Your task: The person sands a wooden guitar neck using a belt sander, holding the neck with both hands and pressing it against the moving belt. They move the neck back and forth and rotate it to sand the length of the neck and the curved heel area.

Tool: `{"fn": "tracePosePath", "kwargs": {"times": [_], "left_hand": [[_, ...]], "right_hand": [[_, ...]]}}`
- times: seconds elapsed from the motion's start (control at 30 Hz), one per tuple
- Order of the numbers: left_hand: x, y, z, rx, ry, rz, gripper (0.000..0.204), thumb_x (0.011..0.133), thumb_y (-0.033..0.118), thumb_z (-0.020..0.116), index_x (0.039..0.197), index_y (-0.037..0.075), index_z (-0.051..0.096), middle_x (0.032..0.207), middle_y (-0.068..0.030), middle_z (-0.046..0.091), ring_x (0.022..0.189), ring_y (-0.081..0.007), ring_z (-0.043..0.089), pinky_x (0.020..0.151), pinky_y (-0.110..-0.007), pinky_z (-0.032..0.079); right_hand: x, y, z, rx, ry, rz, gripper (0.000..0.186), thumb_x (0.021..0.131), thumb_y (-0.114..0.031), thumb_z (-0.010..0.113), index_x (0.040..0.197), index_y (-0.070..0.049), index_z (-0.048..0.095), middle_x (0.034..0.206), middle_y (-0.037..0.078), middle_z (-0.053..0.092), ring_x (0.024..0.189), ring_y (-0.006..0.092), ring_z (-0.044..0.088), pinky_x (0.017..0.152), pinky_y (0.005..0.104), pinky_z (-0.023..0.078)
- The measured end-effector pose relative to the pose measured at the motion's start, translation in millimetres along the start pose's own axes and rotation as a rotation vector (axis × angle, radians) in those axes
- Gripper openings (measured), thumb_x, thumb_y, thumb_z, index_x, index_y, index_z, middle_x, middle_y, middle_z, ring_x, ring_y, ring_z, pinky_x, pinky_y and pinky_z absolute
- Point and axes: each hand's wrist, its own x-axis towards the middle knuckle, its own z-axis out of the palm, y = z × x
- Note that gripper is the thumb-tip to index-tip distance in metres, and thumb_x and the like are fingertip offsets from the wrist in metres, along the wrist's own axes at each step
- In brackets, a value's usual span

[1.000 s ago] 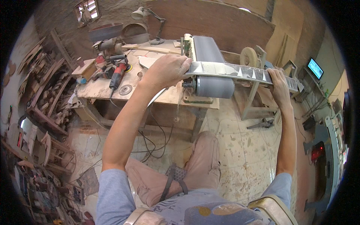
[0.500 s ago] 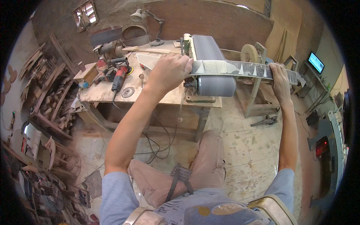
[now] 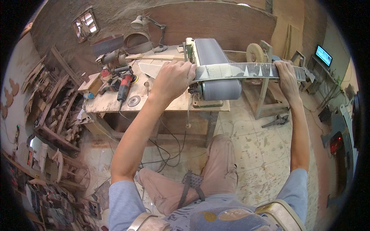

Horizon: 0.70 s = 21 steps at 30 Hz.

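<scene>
A guitar neck [image 3: 231, 71] with pale triangular inlays on its upward face lies crosswise over the belt sander, across its grey belt [image 3: 211, 52] and just above the front roller [image 3: 222, 89]. My left hand [image 3: 174, 77] is closed round its left end, and the pale headstock [image 3: 149, 69] sticks out beyond that hand. Near the right end, my right hand [image 3: 286, 75] grips the neck with its fingers over the far edge. The underside of the neck is hidden, so I cannot tell how firmly it touches the belt.
On the wooden bench [image 3: 158, 102] left of the sander lie a red-and-black angle grinder [image 3: 124, 87], a loose disc [image 3: 133, 101] and a desk lamp [image 3: 160, 49]. A round buffing wheel [image 3: 255, 53] stands behind to the right. Cables [image 3: 169, 154] hang down to the floor.
The whole view has tilted slightly. Both hands keep their hold on the guitar neck, which stays across the sander with little visible shift.
</scene>
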Motion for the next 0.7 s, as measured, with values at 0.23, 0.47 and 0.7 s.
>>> {"fn": "tracePosePath", "kwargs": {"times": [0.23,0.47,0.7], "left_hand": [[2,9,3,0.066,0.194,0.029,0.022,0.098,0.019,0.058,0.083,0.004,0.064,0.082,-0.0133,0.068,0.084,-0.0329,0.067,0.082,-0.045,0.051],[3,1,0,0.013,0.115,0.053,0.018,0.095,0.016,0.062,0.084,0.002,0.063,0.080,-0.0150,0.067,0.082,-0.0343,0.067,0.078,-0.046,0.052],[13,-10,-20,-0.093,-0.358,0.049,0.029,0.102,0.018,0.047,0.090,-0.003,0.063,0.075,-0.0240,0.065,0.071,-0.0406,0.066,0.068,-0.051,0.050]], "right_hand": [[-2,4,1,-0.119,0.102,0.004,0.041,0.086,-0.010,0.061,0.126,-0.008,0.051,0.117,0.012,0.059,0.117,0.0339,0.055,0.101,0.0462,0.043],[-5,-2,-9,-0.066,0.096,-0.017,0.053,0.077,-0.013,0.074,0.125,-0.009,0.052,0.116,0.010,0.060,0.115,0.0329,0.056,0.101,0.0459,0.044],[5,3,-31,0.200,-0.227,0.034,0.043,0.081,-0.012,0.075,0.121,-0.005,0.060,0.111,0.011,0.065,0.110,0.0325,0.059,0.096,0.0443,0.048]]}}
